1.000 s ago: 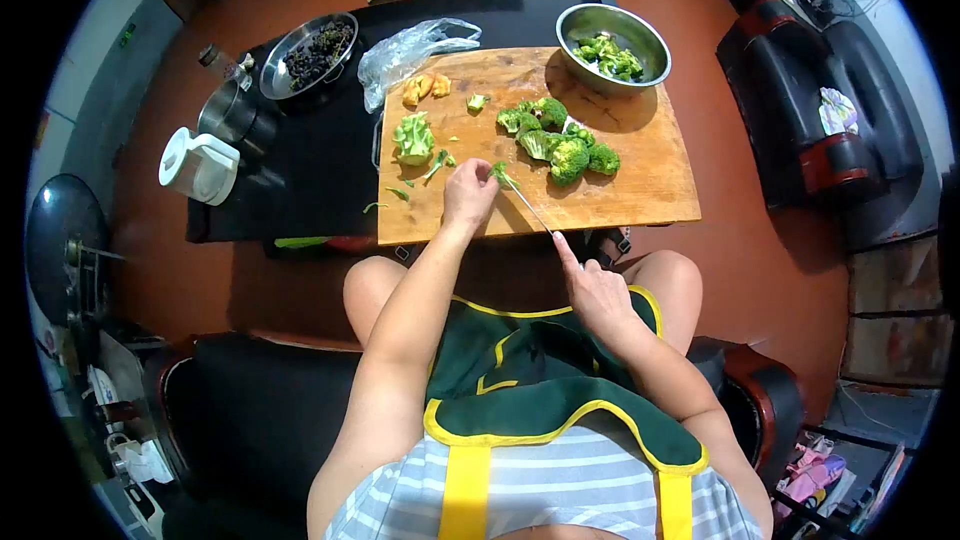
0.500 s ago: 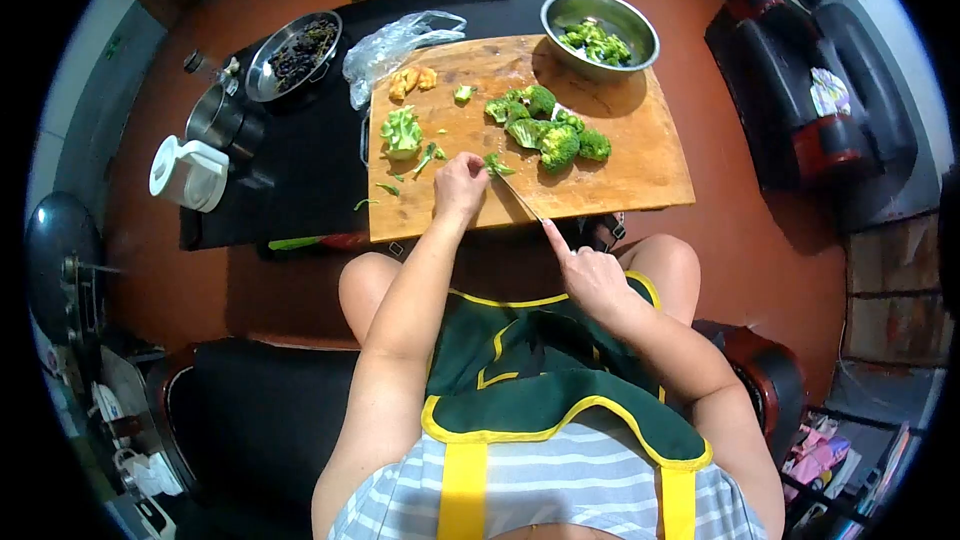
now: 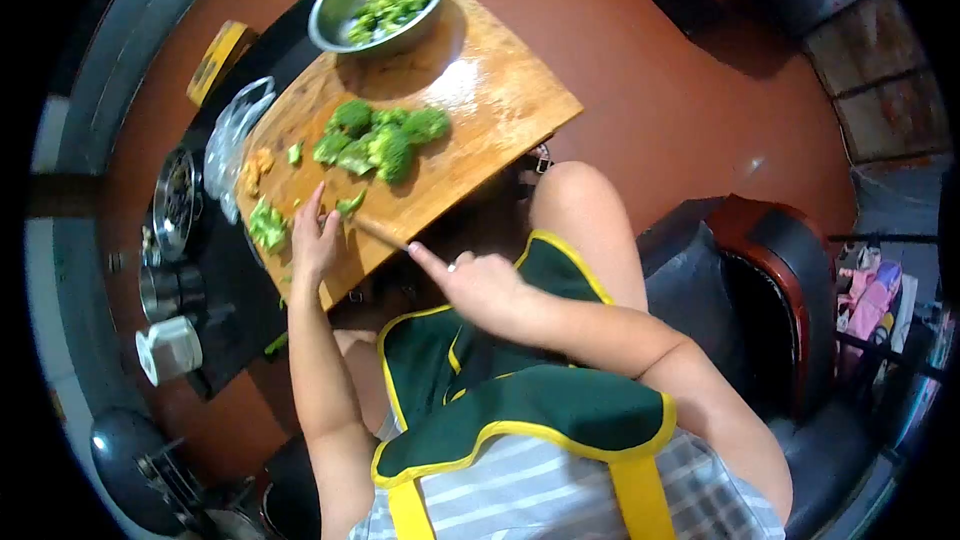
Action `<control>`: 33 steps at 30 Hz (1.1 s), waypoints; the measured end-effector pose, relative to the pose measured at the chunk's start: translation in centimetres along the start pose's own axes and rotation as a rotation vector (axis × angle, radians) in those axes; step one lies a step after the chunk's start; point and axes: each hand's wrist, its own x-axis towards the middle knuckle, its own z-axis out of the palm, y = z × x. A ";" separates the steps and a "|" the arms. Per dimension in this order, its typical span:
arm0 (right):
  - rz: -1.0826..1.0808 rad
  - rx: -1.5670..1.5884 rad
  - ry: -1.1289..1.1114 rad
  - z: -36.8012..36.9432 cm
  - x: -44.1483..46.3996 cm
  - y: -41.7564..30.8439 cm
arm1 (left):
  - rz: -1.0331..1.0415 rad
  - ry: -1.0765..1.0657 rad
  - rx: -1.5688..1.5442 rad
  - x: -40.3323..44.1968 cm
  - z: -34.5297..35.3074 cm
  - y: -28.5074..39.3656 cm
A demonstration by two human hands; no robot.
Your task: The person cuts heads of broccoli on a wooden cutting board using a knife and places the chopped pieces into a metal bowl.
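Wooden cutting board (image 3: 500, 110), laid on a black table (image 3: 235, 285), near edge close to the knees (image 3: 590, 210), probably for short reach. Mid-board, a cluster of broccoli florets (image 3: 390, 153), apparently set back to leave bare wood for the blade. Nearer, a small cut broccoli piece (image 3: 350, 203), just beside the left hand (image 3: 315, 235). Fingers there stretched out, thumb apart from them; nothing seen gripped, undersides hidden. In the right hand (image 3: 483, 287), a knife (image 3: 380, 231), handle wrapped by curled fingers, index finger stretched toward the blade, presumably for steering. Left of the left hand, a pale broccoli stalk (image 3: 267, 224), seemingly kept apart from the florets; beyond, orange-yellow chunks (image 3: 255, 170), too blurred to identify.

At the board's far end, a stainless-steel bowl (image 3: 340, 0), partly filled with chopped broccoli (image 3: 388, 15), likely placed there for being reachable yet clear of the knife. Past the board's left edge, a crumpled clear plastic bag (image 3: 238, 135), then a round metal pan (image 3: 172, 242) with dark contents, too small to name. Nearer, a metal pot (image 3: 160, 295), contents not visible, and a whitish pitcher (image 3: 170, 350), fill impossible to tell.
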 end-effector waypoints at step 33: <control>-0.024 0.166 0.043 0.6 0.1 2.1 | 0.205 -0.017 0.227 15.4 -4.3 10.5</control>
